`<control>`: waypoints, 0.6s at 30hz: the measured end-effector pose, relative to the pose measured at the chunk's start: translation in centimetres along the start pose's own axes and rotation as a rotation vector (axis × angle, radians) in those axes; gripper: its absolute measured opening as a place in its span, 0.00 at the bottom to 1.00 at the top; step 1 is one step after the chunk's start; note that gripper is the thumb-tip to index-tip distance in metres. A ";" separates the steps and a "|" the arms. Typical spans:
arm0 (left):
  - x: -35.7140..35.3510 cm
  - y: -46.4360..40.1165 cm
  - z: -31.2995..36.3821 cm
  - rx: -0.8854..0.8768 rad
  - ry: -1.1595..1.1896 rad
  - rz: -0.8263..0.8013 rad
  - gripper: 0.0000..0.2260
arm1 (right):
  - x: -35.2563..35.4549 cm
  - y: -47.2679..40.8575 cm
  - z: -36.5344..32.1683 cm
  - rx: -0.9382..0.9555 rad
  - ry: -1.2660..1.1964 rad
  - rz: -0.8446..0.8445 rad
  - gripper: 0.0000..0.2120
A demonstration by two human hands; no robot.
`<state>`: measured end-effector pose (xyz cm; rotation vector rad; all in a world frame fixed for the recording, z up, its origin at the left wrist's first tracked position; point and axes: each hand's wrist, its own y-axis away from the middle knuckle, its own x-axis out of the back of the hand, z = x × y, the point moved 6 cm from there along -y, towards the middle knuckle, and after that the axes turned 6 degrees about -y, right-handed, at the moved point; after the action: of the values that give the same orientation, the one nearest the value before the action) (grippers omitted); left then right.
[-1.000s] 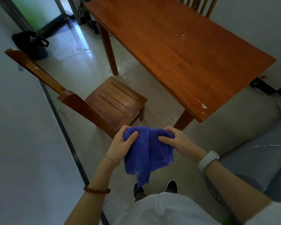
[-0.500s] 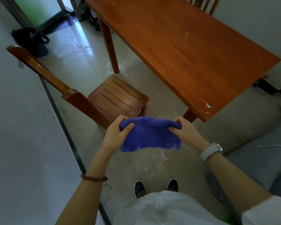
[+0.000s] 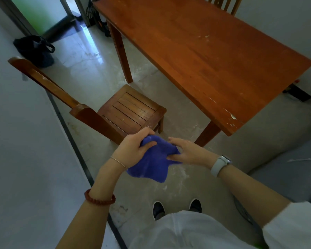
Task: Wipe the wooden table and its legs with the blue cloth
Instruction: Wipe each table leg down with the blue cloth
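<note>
The blue cloth [image 3: 151, 161] is bunched up in front of my body, above the floor. My left hand [image 3: 134, 149] grips its upper left part, with the thumb over the cloth. My right hand [image 3: 186, 151] pinches the cloth's right edge between thumb and fingers. The wooden table [image 3: 205, 51] stands ahead and to the right, its top bare with small pale specks and a chipped near corner. Its near leg [image 3: 207, 133] shows just beyond my right hand, and a far leg [image 3: 121, 54] stands at the left.
A wooden chair [image 3: 127, 112] stands to the left of the table, close to my left hand. Another chair back [image 3: 224, 4] shows behind the table. A black bag [image 3: 34, 49] lies by the doorway. A white wall runs along my left. A grey sofa [image 3: 285, 159] sits on the right.
The cloth was stretched wide between both hands half a second ago. Now my hands have come together and the cloth is gathered into a bunch that hangs lower.
</note>
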<state>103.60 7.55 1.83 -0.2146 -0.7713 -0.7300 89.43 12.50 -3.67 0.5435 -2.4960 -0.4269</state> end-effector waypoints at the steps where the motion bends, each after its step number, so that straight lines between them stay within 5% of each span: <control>1: 0.3 0.2 -0.5 0.024 -0.057 0.031 0.03 | 0.1 0.1 0.2 -0.010 0.031 -0.015 0.10; 3: 1.0 0.8 -1.2 0.049 -0.163 0.168 0.07 | 0.6 0.2 0.8 -0.062 0.031 0.013 0.03; 6: 0.6 1.8 -1.2 -0.019 -0.269 0.376 0.12 | 1.5 -0.2 2.0 -0.190 -0.155 0.202 0.06; 9: -2.2 2.7 -0.8 -0.041 -0.294 0.420 0.09 | 0.2 -0.3 2.4 -0.345 -0.765 0.278 0.09; 13: -6.2 3.6 -0.4 -0.069 -0.247 0.371 0.09 | -2.3 0.2 -0.1 -0.308 -1.436 0.040 0.18; 15: -8.2 4.2 -0.1 -0.120 -0.257 0.293 0.12 | -2.9 -0.1 -0.4 -0.291 -1.382 0.064 0.19; 18: -10.3 5.7 0.0 -0.144 -0.181 0.085 0.17 | -2.3 -0.5 2.5 -0.412 -1.177 0.434 0.16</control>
<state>102.37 17.08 -4.95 -0.4464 -0.8767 -0.6921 89.98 13.57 -6.90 -0.6123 -3.2807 -1.3176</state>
